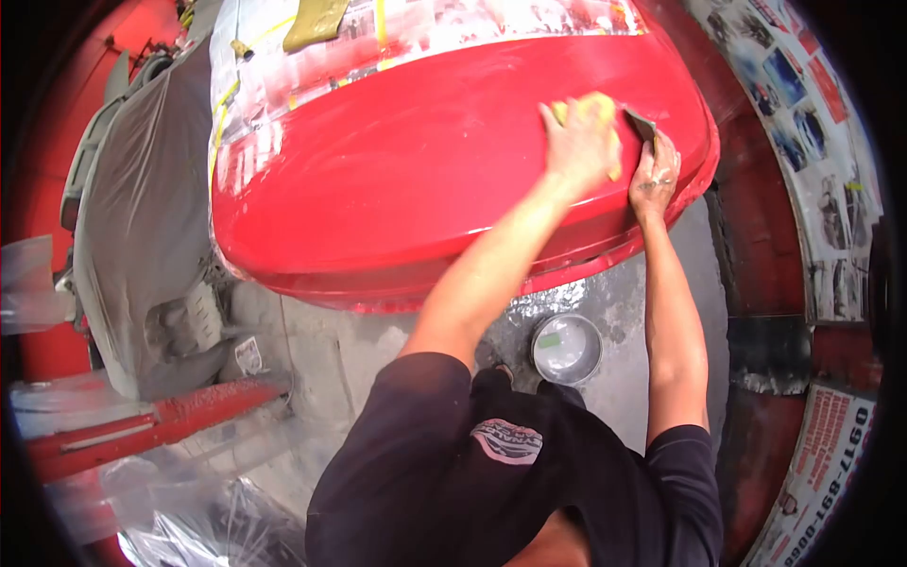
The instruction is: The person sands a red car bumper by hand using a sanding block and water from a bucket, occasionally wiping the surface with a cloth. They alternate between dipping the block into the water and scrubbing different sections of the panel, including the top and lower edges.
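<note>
Before me stretches a glossy red car panel [397, 161]. My left hand [578, 149] presses a yellow cloth [597, 106] against the upper right of its surface, fingers closed over the cloth. Close by on the right, my right hand [654, 180] rests near the panel's right edge. It grips a dark, thin sheet that looks like sandpaper [641, 125], with one end sticking up past the fingers. Whitish residue marks the back of that hand.
Paper and tape masking [425, 30] covers the car beyond the panel. A round basin [567, 367] of cloudy liquid with a green piece in it stands on the wet floor near my feet. Covered car parts [142, 189] line the left; a poster-covered board [803, 123] is right.
</note>
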Motion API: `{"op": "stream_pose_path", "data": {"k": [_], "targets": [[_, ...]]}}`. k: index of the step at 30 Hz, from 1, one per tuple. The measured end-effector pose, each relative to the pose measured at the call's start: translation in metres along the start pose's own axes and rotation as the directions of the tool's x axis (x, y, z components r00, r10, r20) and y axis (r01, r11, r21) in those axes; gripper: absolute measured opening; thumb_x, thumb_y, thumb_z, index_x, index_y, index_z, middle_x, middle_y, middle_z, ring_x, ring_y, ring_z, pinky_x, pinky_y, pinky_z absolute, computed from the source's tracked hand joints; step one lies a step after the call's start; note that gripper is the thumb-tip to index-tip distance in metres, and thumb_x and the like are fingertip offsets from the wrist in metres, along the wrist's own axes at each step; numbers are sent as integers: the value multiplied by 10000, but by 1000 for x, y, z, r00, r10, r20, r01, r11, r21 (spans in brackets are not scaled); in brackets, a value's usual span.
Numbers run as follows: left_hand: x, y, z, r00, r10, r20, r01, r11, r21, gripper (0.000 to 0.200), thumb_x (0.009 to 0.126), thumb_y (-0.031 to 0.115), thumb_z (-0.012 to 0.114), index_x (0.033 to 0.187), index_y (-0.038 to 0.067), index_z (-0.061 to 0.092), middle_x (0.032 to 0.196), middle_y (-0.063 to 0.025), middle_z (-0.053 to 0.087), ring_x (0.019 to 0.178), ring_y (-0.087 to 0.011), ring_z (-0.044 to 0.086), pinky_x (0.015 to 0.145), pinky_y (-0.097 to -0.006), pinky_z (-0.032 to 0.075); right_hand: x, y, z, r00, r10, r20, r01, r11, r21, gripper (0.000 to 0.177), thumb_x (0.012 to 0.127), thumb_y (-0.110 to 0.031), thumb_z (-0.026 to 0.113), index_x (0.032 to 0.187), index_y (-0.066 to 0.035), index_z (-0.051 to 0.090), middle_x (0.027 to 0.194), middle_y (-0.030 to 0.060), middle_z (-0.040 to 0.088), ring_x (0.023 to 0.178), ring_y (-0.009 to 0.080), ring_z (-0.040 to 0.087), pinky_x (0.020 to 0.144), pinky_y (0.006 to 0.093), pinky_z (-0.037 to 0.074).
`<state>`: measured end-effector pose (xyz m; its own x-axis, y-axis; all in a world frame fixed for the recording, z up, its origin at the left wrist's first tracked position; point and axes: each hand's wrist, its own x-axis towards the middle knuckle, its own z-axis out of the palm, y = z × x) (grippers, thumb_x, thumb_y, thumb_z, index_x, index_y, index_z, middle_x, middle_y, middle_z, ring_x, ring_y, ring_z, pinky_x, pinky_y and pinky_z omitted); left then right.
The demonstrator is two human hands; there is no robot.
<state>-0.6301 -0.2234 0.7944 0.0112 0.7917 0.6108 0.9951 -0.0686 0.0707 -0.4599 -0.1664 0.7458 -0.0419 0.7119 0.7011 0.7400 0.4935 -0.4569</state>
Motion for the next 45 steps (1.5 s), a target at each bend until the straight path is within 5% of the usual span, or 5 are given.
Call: {"op": "stream_pose_path", "data": {"k": [6,9,11,33,45], "targets": [[-47,-261,-79,969,-241,-46,222,785,579,217,967,322,608,949,157,748,941,-60,703,778,-263,738,624,-465,548,-4,-8,-4,1000,14,-19,-13,1000,28,324,1059,-187,584,1298,-11,715,1403,144,686,1370,341,590,1239,530,348],[-117,-393,-74,898,-417,-142,429,751,502,480,1060,423,482,1348,113,711,1509,-140,575,1334,-394,578,977,-693,485,-3,-7,-5,999,13,-29,-13,1000,16,322,1031,-181,609,1296,-34,718,1395,102,695,1371,337,590,1247,548,330],[-89,-323,-102,707,-705,-58,632,592,500,590,1073,485,460,1560,175,584,1658,-161,444,1418,-412,487,1116,-717,349,-4,-9,-6,998,28,-49,-26,999,43,315,1027,-175,614,1296,-47,719,1384,103,699,1374,342,588,1250,541,330],[240,23,176,947,177,268,-189,982,18,591,1062,447,440,1574,179,559,1660,-109,476,1522,-379,424,1219,-733,276,1,-13,-31,994,113,0,-110,969,223,515,764,-95,623,1268,-19,692,1312,188,670,1302,428,591,1241,613,318],[236,96,188,568,821,62,-718,530,-451,490,973,368,531,1393,241,747,1587,-41,583,1454,-319,507,1246,-497,331,-6,-7,-28,995,94,-31,-82,960,266,417,736,-121,665,1132,-10,731,1260,156,710,1290,392,608,1228,639,335]]}}
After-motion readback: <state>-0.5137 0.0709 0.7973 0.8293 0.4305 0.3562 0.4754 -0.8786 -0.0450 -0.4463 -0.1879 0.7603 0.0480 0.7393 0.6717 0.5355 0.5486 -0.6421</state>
